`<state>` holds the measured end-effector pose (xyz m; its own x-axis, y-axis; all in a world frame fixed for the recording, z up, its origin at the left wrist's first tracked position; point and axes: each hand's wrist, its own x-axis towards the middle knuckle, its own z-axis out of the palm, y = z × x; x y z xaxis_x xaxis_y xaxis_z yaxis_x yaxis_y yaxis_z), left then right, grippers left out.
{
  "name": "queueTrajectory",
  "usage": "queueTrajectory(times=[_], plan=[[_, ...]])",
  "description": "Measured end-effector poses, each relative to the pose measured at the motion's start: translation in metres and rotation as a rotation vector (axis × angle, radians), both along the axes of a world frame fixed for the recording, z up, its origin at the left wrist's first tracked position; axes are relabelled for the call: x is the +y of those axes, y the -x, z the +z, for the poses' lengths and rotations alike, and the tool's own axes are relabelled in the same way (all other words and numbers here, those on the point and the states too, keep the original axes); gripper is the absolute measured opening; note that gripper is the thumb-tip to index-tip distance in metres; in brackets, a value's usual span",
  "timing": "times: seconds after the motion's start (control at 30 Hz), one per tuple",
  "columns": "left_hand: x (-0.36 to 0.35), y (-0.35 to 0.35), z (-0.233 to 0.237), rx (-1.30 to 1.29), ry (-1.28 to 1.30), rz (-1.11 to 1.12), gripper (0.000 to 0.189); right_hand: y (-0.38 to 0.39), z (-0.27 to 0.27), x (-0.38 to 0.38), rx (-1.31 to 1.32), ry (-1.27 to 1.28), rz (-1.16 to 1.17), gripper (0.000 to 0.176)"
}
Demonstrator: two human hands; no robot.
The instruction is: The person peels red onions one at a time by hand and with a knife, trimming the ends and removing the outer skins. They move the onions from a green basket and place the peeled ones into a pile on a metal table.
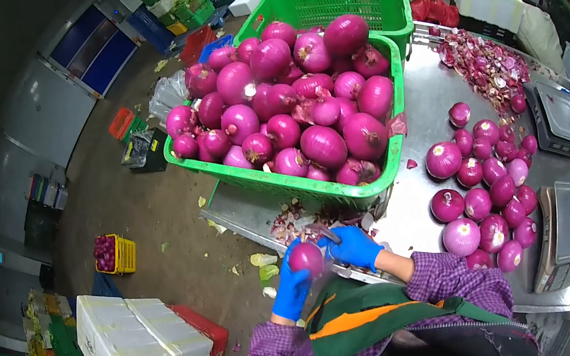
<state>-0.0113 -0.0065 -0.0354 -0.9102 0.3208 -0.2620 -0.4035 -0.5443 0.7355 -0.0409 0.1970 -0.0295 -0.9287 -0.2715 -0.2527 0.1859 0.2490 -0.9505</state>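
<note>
In a blue glove, my left hand (291, 290) is closed around a red onion (306, 259), held just past the table's near edge. My right hand (354, 247), also gloved in blue, grips a small knife (323, 232); its blade is partly hidden and blurred. The two hands are close together, with the knife beside the onion. Straight ahead, a green crate (286, 184) heaped with red onions rests on the metal table (419, 213). Onion skins (291, 223) lie below the crate's near side. Several loose onions (478, 204) are grouped to the right of my right hand.
A pile of peelings (485, 64) lies at the table's far right. Two scales (558, 116) stand along the right side. Behind the full crate is another green crate (377, 5). White foam boxes (130, 351) and a yellow basket of onions (126, 255) are on the left.
</note>
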Motion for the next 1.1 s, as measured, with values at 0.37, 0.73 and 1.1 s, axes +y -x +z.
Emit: queueTrajectory(times=[0.37,0.73,1.1], plan=[[0.004,0.019,-0.005,-0.021,-0.125,0.119,0.066,-0.006,0.014,-0.008,0.348,0.072,-0.105,0.058],[0.004,0.003,0.001,0.037,0.047,0.147,0.066,-0.010,0.013,-0.019,0.401,-0.133,-0.108,0.042],[0.013,-0.004,0.012,-0.404,-0.559,0.067,0.066,0.007,-0.021,0.005,0.350,-0.098,-0.221,0.034]])
